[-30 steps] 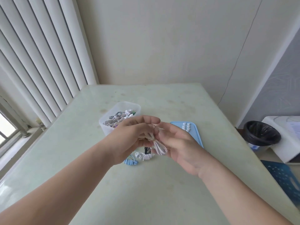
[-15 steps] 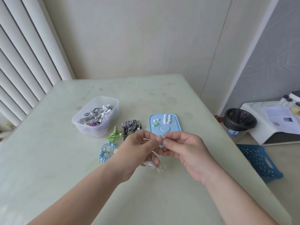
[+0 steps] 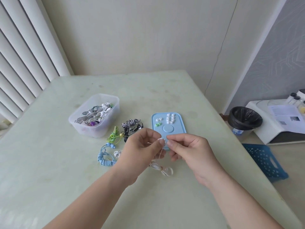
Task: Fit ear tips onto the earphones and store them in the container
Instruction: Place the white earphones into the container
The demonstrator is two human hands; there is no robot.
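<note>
Forearms are angling in from the near edge and converging over the worktop (image 3: pixel 49 162), wrists turned inward so the fingertips are meeting at the centre, right where we're looking down on them. Our left hand (image 3: pixel 140 151) is pinching the bud end of the white earphones (image 3: pixel 160 168) in a thumb-and-forefinger grip, steadying it. The rest of that cord is trailing down and lying looped on the worktop beneath. Our right hand (image 3: pixel 188 151) is closing its grip on something tiny and pale, which we're judging to be an ear tip (image 3: pixel 165 140), and aiming it at the bud. Just beyond, the blue tray (image 3: pixel 179 129) is lying within easy reach, offering spare tips (image 3: pixel 170 119). To its left, the blue set (image 3: pixel 104 160), the green set (image 3: pixel 113 136) and the black-and-white set (image 3: pixel 131 125) are waiting their turn. Farthest back-left, the container (image 3: pixel 97 129) is standing open, already holding bundled earphones.
</note>
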